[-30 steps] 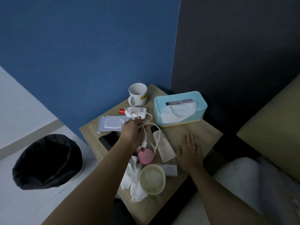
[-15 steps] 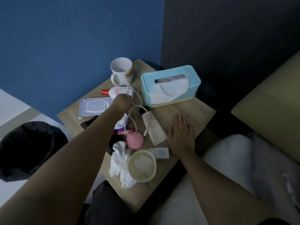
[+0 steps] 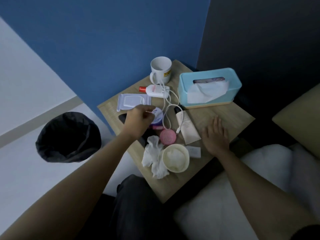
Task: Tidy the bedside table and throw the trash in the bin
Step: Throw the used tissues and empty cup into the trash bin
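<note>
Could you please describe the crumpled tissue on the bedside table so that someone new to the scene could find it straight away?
Start at the wooden bedside table in the corner and go to its near edge. There a crumpled white tissue lies loose against the left side of a cream round bowl. Unlike the neat sheet in the blue tissue box, it is wadded and shapeless.

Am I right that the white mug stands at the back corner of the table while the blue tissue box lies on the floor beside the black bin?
Not quite. The head view shows the tissue box on the table, right of the mug; only the bin is on the floor.
</note>
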